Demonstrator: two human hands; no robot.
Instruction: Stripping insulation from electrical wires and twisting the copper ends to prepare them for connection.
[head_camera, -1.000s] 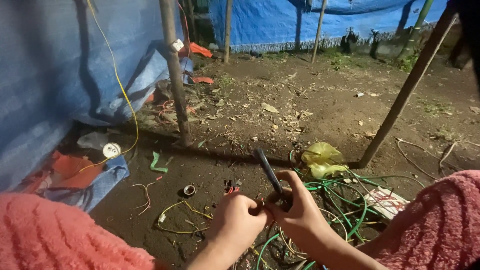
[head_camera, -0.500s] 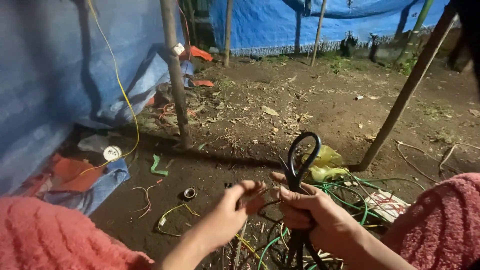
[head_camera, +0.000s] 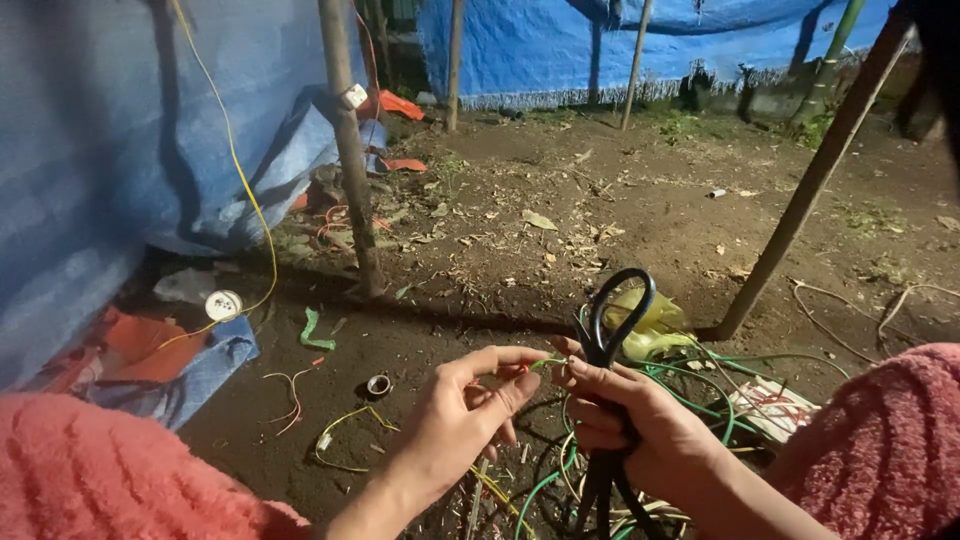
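**Black cable held in a loop over the dirt**

Black cable (head_camera: 612, 330) sticks up in a loop from the right hand (head_camera: 640, 425). That hand is closed tight around the two sides of the cable, low in the middle of the view. The loop stands above the fist, and the rest of the cable hangs down below it.

The left hand (head_camera: 455, 420) is just beside the right one. Its thumb and first finger are pinched together on a thin green wire (head_camera: 540, 364). The wire runs across to the fingertips of the right hand. The two hands almost touch there.

Both arms wear fuzzy pink sleeves (head_camera: 110, 470).

Under the hands lies a messy pile of wires (head_camera: 700, 375), mostly green, with some yellow ones. A yellow bag (head_camera: 655, 325) lies behind the loop.

A small tape roll (head_camera: 378, 385) sits on the dirt (head_camera: 620, 220) to the left of the hands. Near it lie a green scrap (head_camera: 315, 330) and a bent yellow wire (head_camera: 340, 435).

A wooden post (head_camera: 348, 150) stands farther back on the left. A long yellow cord (head_camera: 240, 180) hangs in front of a blue tarp (head_camera: 90, 150) and ends near a white round plug (head_camera: 223, 304). Another pole (head_camera: 810, 180) leans on the right.
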